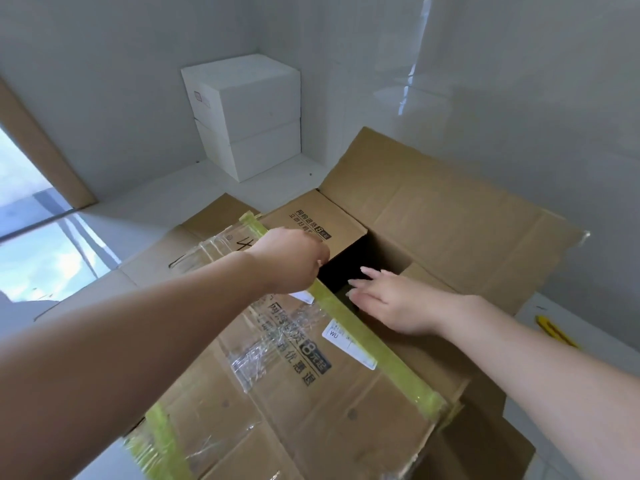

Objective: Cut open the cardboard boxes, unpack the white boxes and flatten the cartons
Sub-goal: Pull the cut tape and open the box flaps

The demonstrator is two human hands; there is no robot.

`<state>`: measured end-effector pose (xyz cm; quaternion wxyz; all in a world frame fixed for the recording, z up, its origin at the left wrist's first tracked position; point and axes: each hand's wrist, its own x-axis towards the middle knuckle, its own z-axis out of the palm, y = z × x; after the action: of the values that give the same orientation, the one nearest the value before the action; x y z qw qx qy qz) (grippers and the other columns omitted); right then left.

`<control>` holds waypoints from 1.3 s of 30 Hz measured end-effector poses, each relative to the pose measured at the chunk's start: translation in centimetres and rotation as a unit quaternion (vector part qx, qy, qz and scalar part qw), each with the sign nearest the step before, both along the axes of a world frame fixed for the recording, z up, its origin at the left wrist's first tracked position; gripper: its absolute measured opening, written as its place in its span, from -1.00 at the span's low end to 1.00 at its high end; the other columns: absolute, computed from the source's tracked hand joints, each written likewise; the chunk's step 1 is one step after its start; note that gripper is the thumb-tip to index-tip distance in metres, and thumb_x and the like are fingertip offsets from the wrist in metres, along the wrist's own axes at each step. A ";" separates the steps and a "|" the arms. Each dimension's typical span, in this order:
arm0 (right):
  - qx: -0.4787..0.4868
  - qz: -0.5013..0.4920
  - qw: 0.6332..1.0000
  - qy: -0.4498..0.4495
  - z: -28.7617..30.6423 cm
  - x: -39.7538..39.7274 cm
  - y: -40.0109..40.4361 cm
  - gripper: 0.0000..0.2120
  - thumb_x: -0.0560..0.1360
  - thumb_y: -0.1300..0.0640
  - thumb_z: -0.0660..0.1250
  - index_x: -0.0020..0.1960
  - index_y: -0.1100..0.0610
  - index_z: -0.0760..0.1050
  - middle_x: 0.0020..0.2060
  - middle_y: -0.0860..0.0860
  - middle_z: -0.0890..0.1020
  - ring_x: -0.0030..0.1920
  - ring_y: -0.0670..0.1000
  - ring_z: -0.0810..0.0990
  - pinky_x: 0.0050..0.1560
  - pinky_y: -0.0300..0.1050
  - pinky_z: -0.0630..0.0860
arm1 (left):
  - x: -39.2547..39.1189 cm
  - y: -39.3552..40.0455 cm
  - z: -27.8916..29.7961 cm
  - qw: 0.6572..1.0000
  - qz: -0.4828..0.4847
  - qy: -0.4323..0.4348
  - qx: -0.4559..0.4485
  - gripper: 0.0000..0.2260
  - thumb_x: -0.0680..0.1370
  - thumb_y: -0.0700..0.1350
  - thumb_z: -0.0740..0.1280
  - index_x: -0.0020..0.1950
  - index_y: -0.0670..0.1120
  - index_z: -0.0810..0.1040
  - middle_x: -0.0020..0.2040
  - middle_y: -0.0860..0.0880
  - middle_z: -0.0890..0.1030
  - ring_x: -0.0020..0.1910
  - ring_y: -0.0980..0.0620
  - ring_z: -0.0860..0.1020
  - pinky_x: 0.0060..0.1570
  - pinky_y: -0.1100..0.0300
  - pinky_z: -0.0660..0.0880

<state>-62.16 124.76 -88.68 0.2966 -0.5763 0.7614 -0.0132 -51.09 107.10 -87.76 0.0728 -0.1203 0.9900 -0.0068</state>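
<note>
A large brown cardboard carton (311, 393) fills the lower middle, its top partly open. My left hand (291, 261) grips the taped edge of the left top flap (214, 271), which carries yellow-green tape and clear film. My right hand (388, 299) lies flat with straight fingers on an inner flap, fingertips at the dark opening (346, 271). The right outer flap (450, 216) is folded up and back. Two white boxes (246, 116) are stacked in the far corner. What lies inside the carton is hidden in shadow.
A yellow utility knife (554, 332) lies on the white floor to the right of the carton. White walls close in behind and to the right. A glass pane and a brown frame (41, 147) stand on the left.
</note>
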 end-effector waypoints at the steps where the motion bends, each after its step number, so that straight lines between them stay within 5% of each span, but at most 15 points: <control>1: 0.004 -0.008 0.999 -0.043 0.1 0.8 0.0 -0.54 0.66 -0.08 -0.08 0.48 0.04 0.27 0.52 -0.06 0.14 0.53 -0.09 -0.12 0.51 -0.12 -0.14 | 0.1 0.0 0.0 1.000 0.003 -0.003 -0.003 -0.66 0.52 -0.16 0.06 0.14 0.06 0.55 0.05 0.06 0.57 -0.02 -0.03 0.56 -0.04 0.03 0.54; 4: 0.004 -0.048 0.990 -0.135 0.4 2.1 0.5 -0.46 0.61 -0.19 0.01 0.32 0.15 0.47 0.43 0.04 0.37 0.48 -0.08 0.18 0.48 -0.07 0.09 | 0.5 0.1 0.6 1.000 0.018 -0.010 -0.005 -0.64 0.53 -0.14 0.06 0.18 0.09 0.54 0.09 0.05 0.57 0.00 -0.03 0.55 -0.02 0.02 0.54; 7: -0.049 -0.115 0.955 -0.267 2.8 2.7 1.2 -0.32 0.51 -0.31 0.08 0.05 0.31 0.56 0.02 0.09 0.66 0.02 -0.03 0.59 0.23 0.07 0.43 | 1.0 0.0 3.4 0.999 0.050 -0.015 -0.012 -0.64 0.56 -0.12 0.06 0.25 0.12 0.50 0.14 0.05 0.55 0.07 -0.03 0.54 0.02 0.04 0.54; 10: -0.120 -0.091 0.917 -0.368 6.2 4.3 2.1 -0.51 0.45 -0.22 0.07 0.15 0.00 0.58 0.09 -0.28 0.62 0.14 -0.35 0.52 0.26 -0.45 0.33 | 1.5 -0.4 8.3 0.997 0.078 0.008 -0.023 -0.66 0.55 -0.11 0.10 0.25 0.12 0.51 0.15 0.07 0.56 0.11 -0.02 0.53 0.06 0.04 0.52; 14: -0.090 0.056 0.901 -0.421 8.2 9.7 2.2 -0.49 0.47 -0.23 -0.04 0.40 -0.19 0.23 0.26 -0.47 0.34 0.21 -0.59 0.23 0.25 -0.63 0.11 | 2.7 -0.5 12.8 0.992 0.113 0.037 -0.029 -0.65 0.52 -0.15 0.12 0.20 0.10 0.55 0.16 0.07 0.57 0.12 0.01 0.52 0.09 0.07 0.49; 17: -0.082 0.229 0.929 -0.279 5.3 13.9 1.1 -0.52 0.60 -0.19 -0.08 0.51 -0.25 -0.03 0.52 -0.26 -0.04 0.50 -0.23 -0.17 0.50 -0.21 -0.17 | 3.7 0.7 12.4 0.992 0.119 0.034 -0.017 -0.67 0.52 -0.13 0.12 0.18 0.11 0.55 0.12 0.08 0.57 0.10 0.03 0.51 0.00 0.15 0.45; 20: -0.100 0.343 0.930 -0.087 1.5 16.1 -0.2 -0.49 0.63 -0.17 -0.08 0.54 -0.18 -0.13 0.54 -0.09 -0.22 0.52 0.06 -0.28 0.50 0.04 -0.23 | 4.7 1.4 9.7 0.993 0.120 0.003 -0.016 -0.70 0.51 -0.10 0.14 0.14 0.12 0.56 0.10 0.09 0.58 0.11 0.00 0.51 0.03 0.13 0.47; 24: -0.096 0.431 0.891 0.105 -2.3 17.0 -0.5 -0.43 0.62 -0.20 -0.06 0.56 -0.03 -0.07 0.54 0.03 -0.20 0.51 0.16 -0.31 0.47 0.25 -0.23 | 6.8 1.1 6.9 0.988 0.152 -0.011 -0.014 -0.69 0.53 -0.09 0.15 0.18 0.13 0.56 -0.01 0.08 0.53 0.09 -0.02 0.51 -0.11 0.20 0.35; 27: -0.084 0.453 0.869 0.180 -3.3 17.7 -0.3 -0.43 0.61 -0.21 -0.04 0.49 0.10 0.23 0.54 0.11 0.02 0.53 0.19 -0.20 0.43 0.37 -0.21 | 8.3 0.6 5.1 0.985 0.170 -0.029 -0.013 -0.68 0.52 -0.12 0.15 0.19 0.12 0.56 0.11 0.05 0.56 0.10 -0.04 0.52 -0.08 0.18 0.40; 30: -0.137 0.428 0.890 0.084 -2.6 16.6 -0.7 -0.48 0.61 -0.21 -0.04 0.40 0.06 0.36 0.52 0.11 0.16 0.54 0.15 -0.03 0.45 0.35 -0.07 | 9.0 0.2 3.7 0.983 0.176 -0.048 0.001 -0.66 0.49 -0.13 0.15 0.16 0.12 0.56 0.10 0.04 0.58 0.07 -0.05 0.53 -0.03 0.15 0.46; 33: -0.266 0.290 0.917 0.064 -1.8 12.3 -1.6 -0.51 0.56 -0.18 -0.05 0.08 0.07 0.55 0.15 0.06 0.58 0.24 0.14 0.48 0.28 0.16 0.37 | 8.3 0.1 3.3 0.985 0.170 -0.042 -0.003 -0.66 0.50 -0.12 0.14 0.18 0.13 0.55 0.11 0.06 0.58 0.06 -0.02 0.52 -0.10 0.19 0.39; 36: -0.144 0.194 0.955 0.169 -1.1 7.4 -1.5 -0.61 0.60 -0.18 -0.11 -0.17 0.01 0.34 -0.09 0.00 0.58 0.07 0.07 0.53 0.27 0.08 0.30 | 6.6 0.4 3.7 0.987 0.155 -0.038 -0.003 -0.67 0.52 -0.11 0.14 0.21 0.15 0.53 0.16 0.07 0.56 0.13 -0.02 0.51 -0.05 0.16 0.43; 39: -0.053 0.151 0.971 0.177 -0.9 4.7 -0.9 -0.52 0.62 -0.18 -0.10 -0.19 0.06 0.44 -0.17 -0.03 0.58 -0.03 0.05 0.54 0.26 0.04 0.33 | 4.7 0.8 3.9 0.991 0.130 -0.040 0.005 -0.66 0.53 -0.11 0.13 0.24 0.15 0.50 0.20 0.07 0.54 0.15 -0.03 0.50 0.06 0.08 0.48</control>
<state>-57.47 123.87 -89.54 0.1251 -0.6926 0.7042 0.0934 -46.38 107.95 -83.89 0.1129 -0.2473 0.9623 0.0026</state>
